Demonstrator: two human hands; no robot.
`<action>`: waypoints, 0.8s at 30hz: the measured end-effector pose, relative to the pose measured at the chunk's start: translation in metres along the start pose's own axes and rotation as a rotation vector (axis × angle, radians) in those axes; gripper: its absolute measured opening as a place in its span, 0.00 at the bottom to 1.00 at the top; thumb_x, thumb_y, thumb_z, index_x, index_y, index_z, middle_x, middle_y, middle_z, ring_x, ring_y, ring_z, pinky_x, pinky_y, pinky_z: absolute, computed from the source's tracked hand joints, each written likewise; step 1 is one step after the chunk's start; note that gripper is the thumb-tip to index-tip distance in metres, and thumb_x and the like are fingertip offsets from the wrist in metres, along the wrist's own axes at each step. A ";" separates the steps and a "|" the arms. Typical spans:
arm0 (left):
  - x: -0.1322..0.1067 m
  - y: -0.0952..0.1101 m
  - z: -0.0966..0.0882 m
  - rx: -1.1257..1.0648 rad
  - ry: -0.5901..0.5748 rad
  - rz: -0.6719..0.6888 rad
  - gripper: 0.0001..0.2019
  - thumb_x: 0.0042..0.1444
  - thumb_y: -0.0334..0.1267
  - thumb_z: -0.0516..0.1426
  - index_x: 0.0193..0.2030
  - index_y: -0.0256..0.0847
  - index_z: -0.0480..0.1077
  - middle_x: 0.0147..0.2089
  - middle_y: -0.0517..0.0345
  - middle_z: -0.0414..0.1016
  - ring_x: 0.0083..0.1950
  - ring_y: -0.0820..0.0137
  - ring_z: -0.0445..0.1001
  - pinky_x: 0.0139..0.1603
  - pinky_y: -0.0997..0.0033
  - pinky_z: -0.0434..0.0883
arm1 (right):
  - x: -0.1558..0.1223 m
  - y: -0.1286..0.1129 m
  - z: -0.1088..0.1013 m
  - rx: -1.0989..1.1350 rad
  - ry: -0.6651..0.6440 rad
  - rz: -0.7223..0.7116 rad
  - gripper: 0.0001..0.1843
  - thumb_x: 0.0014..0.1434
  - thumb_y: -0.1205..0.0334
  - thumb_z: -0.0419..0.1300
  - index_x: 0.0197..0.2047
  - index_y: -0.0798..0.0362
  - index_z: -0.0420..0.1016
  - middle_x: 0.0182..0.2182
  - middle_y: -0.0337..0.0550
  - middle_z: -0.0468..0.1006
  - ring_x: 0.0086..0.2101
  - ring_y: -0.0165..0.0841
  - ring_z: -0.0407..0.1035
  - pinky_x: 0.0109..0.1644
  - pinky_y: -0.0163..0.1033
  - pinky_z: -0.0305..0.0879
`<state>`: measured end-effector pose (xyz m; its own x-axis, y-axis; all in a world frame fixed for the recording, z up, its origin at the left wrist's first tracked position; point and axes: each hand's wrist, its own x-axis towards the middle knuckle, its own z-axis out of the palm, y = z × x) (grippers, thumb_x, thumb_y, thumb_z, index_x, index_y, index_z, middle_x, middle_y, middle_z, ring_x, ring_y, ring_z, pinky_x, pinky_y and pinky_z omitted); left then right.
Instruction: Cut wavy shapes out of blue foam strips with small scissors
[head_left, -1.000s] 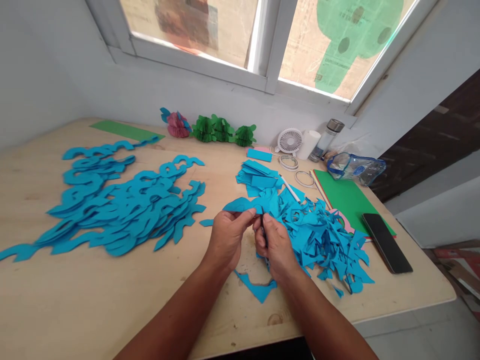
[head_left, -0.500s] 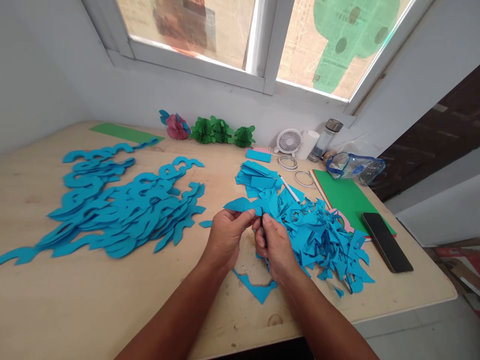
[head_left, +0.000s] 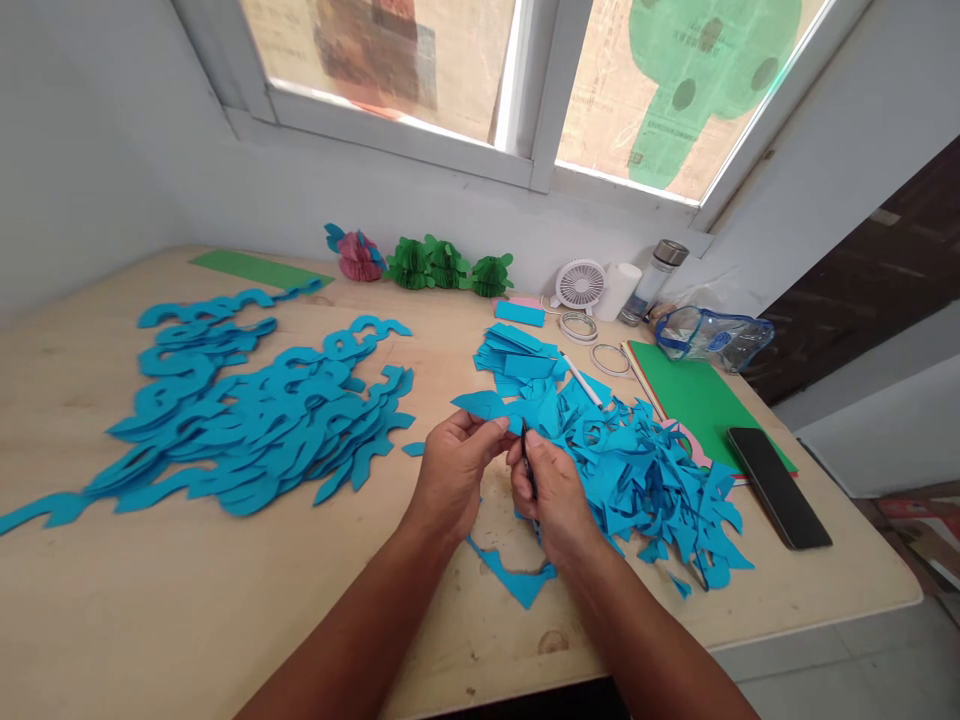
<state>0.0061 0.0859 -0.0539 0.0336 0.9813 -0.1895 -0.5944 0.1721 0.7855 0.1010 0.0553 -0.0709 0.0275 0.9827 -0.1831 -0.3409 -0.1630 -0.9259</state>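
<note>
My left hand (head_left: 452,475) pinches a blue paper piece (head_left: 487,405) held up over the wooden table (head_left: 225,590). Close beside it, my right hand (head_left: 553,492) is closed round a thin dark tool (head_left: 527,468), likely scissors, whose tip meets the paper's edge. Just beyond my right hand lies a heap of blue paper scraps (head_left: 645,475). One blue offcut (head_left: 517,578) rests on the table below both hands. A wide spread of cut blue wavy shapes (head_left: 255,415) covers the table to the left.
A black phone (head_left: 778,487) and green paper sheets (head_left: 694,395) lie at the right. Tape rolls (head_left: 577,326), a small white fan (head_left: 580,284), a bottle (head_left: 654,270) and a clear pouch (head_left: 709,335) stand near the wall. Green paper decorations (head_left: 442,262) line the back.
Both hands stay together with the paper and the tool between them. Only the view has shifted slightly.
</note>
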 end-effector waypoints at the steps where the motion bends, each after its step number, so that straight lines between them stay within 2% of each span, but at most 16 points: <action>1: 0.000 0.000 0.000 -0.005 0.002 0.007 0.09 0.40 0.31 0.64 0.21 0.38 0.66 0.19 0.64 0.70 0.24 0.75 0.69 0.33 0.72 0.68 | 0.000 0.000 0.000 0.002 -0.004 0.006 0.23 0.53 0.41 0.58 0.27 0.54 0.67 0.10 0.27 0.59 0.11 0.20 0.45 0.14 0.28 0.38; 5: 0.001 -0.001 -0.004 0.021 0.002 0.040 0.10 0.41 0.32 0.65 0.21 0.38 0.66 0.21 0.64 0.71 0.26 0.74 0.70 0.36 0.71 0.69 | -0.001 0.000 -0.001 0.020 -0.020 0.046 0.22 0.53 0.41 0.59 0.27 0.54 0.67 0.10 0.27 0.59 0.11 0.20 0.44 0.14 0.28 0.38; 12: 0.003 0.001 -0.008 0.211 0.032 0.094 0.09 0.43 0.33 0.64 0.21 0.38 0.66 0.19 0.65 0.69 0.25 0.75 0.68 0.34 0.73 0.68 | 0.000 -0.001 -0.001 0.014 -0.027 0.074 0.23 0.52 0.41 0.59 0.28 0.55 0.68 0.10 0.28 0.59 0.11 0.20 0.44 0.14 0.28 0.38; 18: 0.001 0.006 -0.007 0.289 0.048 0.123 0.08 0.42 0.34 0.63 0.21 0.39 0.66 0.20 0.64 0.69 0.26 0.73 0.68 0.33 0.72 0.67 | 0.000 -0.002 -0.001 0.017 -0.011 0.111 0.24 0.51 0.40 0.60 0.28 0.55 0.69 0.11 0.28 0.61 0.11 0.19 0.44 0.14 0.28 0.37; 21: 0.001 0.006 -0.007 0.369 0.062 0.180 0.09 0.42 0.35 0.63 0.20 0.39 0.65 0.20 0.63 0.69 0.26 0.72 0.68 0.31 0.73 0.65 | 0.000 -0.001 -0.001 0.024 0.000 0.131 0.25 0.50 0.38 0.60 0.28 0.56 0.69 0.11 0.29 0.63 0.11 0.19 0.45 0.14 0.28 0.37; 24: 0.002 0.006 -0.008 0.510 0.091 0.281 0.11 0.42 0.36 0.62 0.19 0.40 0.64 0.18 0.65 0.65 0.23 0.74 0.64 0.26 0.74 0.61 | 0.001 -0.001 -0.002 0.032 0.004 0.143 0.26 0.48 0.38 0.61 0.28 0.56 0.70 0.12 0.31 0.64 0.10 0.19 0.46 0.13 0.28 0.36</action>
<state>-0.0037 0.0877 -0.0546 -0.1515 0.9878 0.0354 -0.1079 -0.0521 0.9928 0.1028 0.0560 -0.0709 -0.0201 0.9493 -0.3138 -0.3713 -0.2985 -0.8792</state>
